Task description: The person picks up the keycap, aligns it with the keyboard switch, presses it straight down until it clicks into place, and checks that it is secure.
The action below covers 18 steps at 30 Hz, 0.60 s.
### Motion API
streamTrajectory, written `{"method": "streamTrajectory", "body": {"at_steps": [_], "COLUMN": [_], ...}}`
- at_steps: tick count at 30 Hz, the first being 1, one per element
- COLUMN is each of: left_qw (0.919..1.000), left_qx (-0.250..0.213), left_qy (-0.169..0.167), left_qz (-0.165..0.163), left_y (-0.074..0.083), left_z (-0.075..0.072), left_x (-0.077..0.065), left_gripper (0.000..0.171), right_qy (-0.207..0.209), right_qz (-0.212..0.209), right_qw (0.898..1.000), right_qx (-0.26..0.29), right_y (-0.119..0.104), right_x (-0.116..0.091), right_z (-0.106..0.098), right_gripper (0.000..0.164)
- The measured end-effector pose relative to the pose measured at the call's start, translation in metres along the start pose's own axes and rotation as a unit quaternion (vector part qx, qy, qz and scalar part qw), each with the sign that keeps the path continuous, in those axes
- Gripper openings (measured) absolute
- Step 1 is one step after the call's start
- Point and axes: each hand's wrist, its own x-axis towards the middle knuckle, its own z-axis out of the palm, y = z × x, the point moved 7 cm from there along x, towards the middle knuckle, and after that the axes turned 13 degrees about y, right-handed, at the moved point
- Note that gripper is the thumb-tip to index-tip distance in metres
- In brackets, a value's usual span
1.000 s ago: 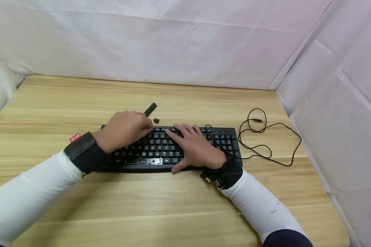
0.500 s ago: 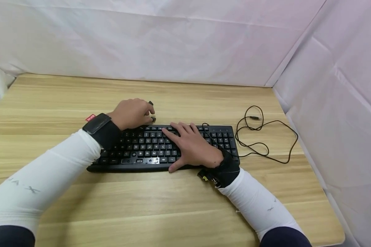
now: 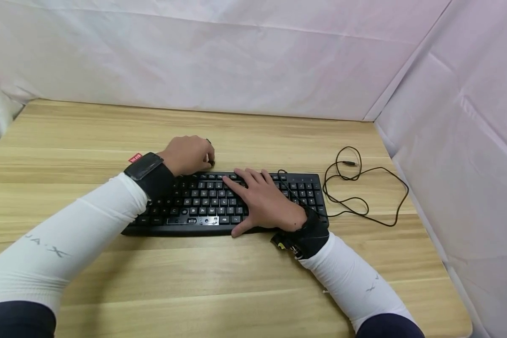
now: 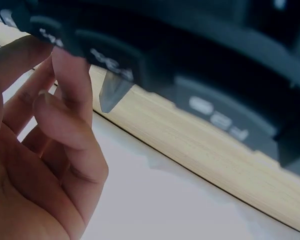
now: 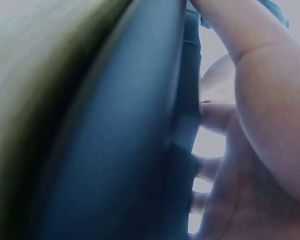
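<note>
A black keyboard (image 3: 203,230) with white-lettered keys lies on the table. A round gap in the lower letter rows marks a spot without a keycap. My left hand (image 3: 187,155) reaches over its back edge, fingers curled, and pinches a small black keycap (image 3: 211,163) between thumb and index finger. The tip of a black bar (image 3: 209,141) shows just past those fingers, the rest of it hidden. In the left wrist view the F-row keys (image 4: 217,117) hang close over the hand. My right hand (image 3: 264,202) rests spread on the keyboard's right half, fingers straight.
The keyboard's thin black cable (image 3: 399,206) loops over the table on the right, its plug (image 3: 349,163) lying inside a coil. White cloth (image 3: 219,61) walls the back and right side of the wooden table (image 3: 219,286).
My left hand has moved from above the keyboard to behind its back edge, and its fingers have closed at the small keycap. My right hand stays in place.
</note>
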Motion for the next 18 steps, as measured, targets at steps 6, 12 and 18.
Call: {"method": "streamTrajectory", "body": {"at_steps": [6, 12, 18], "left_qw": [0.9987, 0.9947, 0.9899], "left_qx": [0.006, -0.007, -0.007], "left_qy": [0.050, 0.099, 0.135], "left_qz": [0.010, 0.028, 0.042], "left_y": [0.001, 0.006, 0.012], "left_z": [-0.008, -0.023, -0.035], "left_x": [-0.001, -0.012, -0.028], "left_gripper": [0.018, 0.019, 0.021], "right_qy": [0.001, -0.002, 0.004], "right_qz": [-0.005, -0.004, -0.005], "right_qw": [1.000, 1.000, 1.000], "right_qx": [-0.001, 0.001, 0.005], "right_y": [0.000, 0.003, 0.006], "right_x": [0.001, 0.000, 0.000], "right_z": [-0.001, 0.001, 0.001], "right_gripper": [0.122, 0.120, 0.121]}}
